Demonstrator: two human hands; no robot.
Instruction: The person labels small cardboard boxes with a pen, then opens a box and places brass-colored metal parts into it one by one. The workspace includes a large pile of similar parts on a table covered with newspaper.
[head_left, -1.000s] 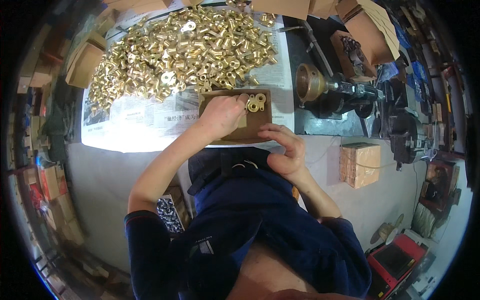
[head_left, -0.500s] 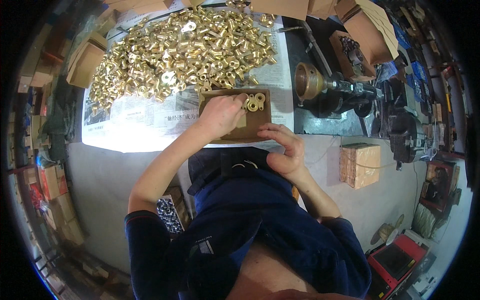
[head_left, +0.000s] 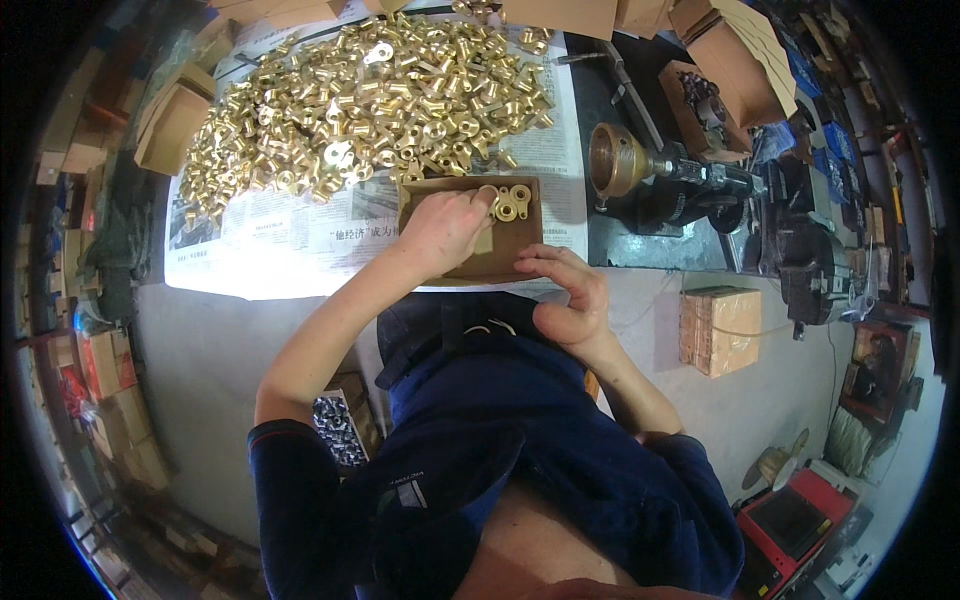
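Several brass parts (head_left: 513,204) sit far right in our cardboard box (head_left: 498,256). Our left hand (head_left: 445,232) bends inside; we cannot tell its grip. Our right hand (head_left: 577,300), half open, is at the near right corner.

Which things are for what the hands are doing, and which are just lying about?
Seems part of the job:
left hand, fingers inside the small box
right hand, at the box's edge
gold pieces in the box
gold pile
newspaper under the pile

Probably just lying about:
taped carton on the floor
silvery bits near the left elbow
red machine
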